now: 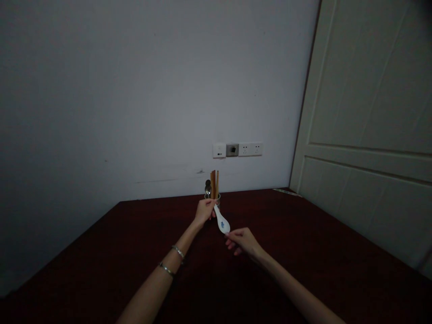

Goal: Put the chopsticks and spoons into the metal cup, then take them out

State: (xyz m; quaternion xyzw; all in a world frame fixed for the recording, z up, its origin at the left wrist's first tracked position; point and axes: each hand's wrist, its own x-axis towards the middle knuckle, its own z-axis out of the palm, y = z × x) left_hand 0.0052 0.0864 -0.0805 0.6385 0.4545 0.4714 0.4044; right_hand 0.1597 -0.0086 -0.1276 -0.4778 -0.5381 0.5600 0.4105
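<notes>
A white soup spoon [222, 222] with a small blue mark in its bowl is held between my two hands, above the table. My left hand [204, 210] pinches the end of its handle. The fingers of my right hand [243, 241] are closed on the rim of its bowl. Just behind my left hand stands a holder [219, 198], its lower part mostly hidden by that hand. Several wooden chopsticks [214, 183] and metal spoons [208, 186] stand upright in it.
The dark red table [141, 234] reaches back to a pale wall [151, 90]. Wall sockets [250, 149] sit low above its back edge. A cream panelled door [364, 135] borders the right side, and a thin flat strip [286, 192] lies at the back right corner.
</notes>
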